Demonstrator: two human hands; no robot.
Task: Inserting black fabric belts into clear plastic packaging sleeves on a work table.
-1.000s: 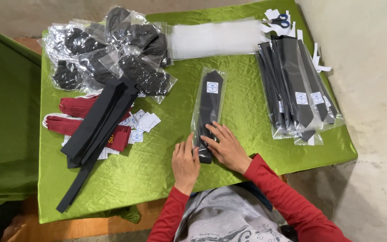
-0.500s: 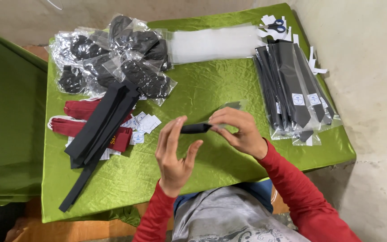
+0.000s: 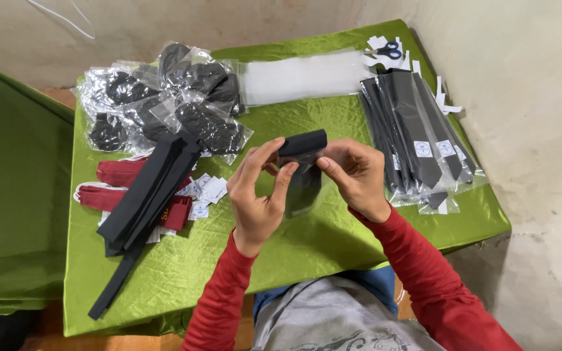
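Both-hand grip is closed on a bagged black tie [image 3: 302, 146], held mid-frame above the green tabletop [image 3: 333, 240] by left hand [image 3: 258, 192] and right hand [image 3: 352, 172]. Judged light, soft, slippery-sleeved; best pinched at the folded end.

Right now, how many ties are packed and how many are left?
Done: a pile of bagged black ties lies on the right. In hand: the left hand and right hand hold one bagged tie above the green table. Left: loose black ties on the left.
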